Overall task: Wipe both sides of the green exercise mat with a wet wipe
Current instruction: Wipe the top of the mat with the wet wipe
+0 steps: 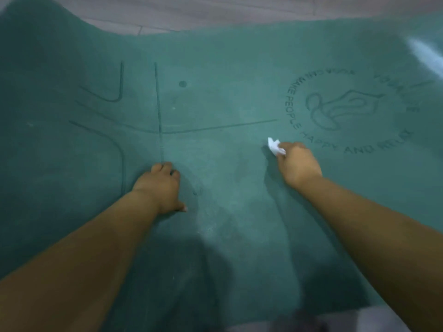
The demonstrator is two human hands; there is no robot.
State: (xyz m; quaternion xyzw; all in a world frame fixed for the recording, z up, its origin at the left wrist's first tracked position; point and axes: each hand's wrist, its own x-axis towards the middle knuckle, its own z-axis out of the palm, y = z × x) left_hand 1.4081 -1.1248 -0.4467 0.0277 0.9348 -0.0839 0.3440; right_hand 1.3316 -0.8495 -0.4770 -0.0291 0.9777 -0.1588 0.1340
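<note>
From the head camera, the green exercise mat (pixel 215 92) is lying spread out flat and is filling almost the whole view, with a strip of pale wood-look floor (pixel 215 13) showing beyond its far edge and a small patch of floor showing at the near edge. The mat's far left corner is rising in a soft wave. Dark alignment lines (pixel 158 99) are running across the left half of the mat, and a round printed logo (pixel 347 111) with a ring of lettering is sitting on the far right.

The person's right hand (pixel 298 164) is reaching out to the right of centre, just near of the logo's ring of lettering. Its fingers are curling round a crumpled white wet wipe (pixel 275 146), which is sticking out past the fingertips on the far left side of the hand and is touching the mat surface. A dark shadow is lying on the mat just left of this hand.

The left hand (pixel 160 185) is resting on the mat left of centre, close to the near end of the long straight line. Its fingers are bending under at the knuckles against the mat and the thumb is pointing out to the right; it is holding nothing. The two hands are staying well apart, with bare mat between them. Both forearms are stretching in from the near corners.

A bright streak of glare (pixel 424 53) is showing on the mat at the far right.
</note>
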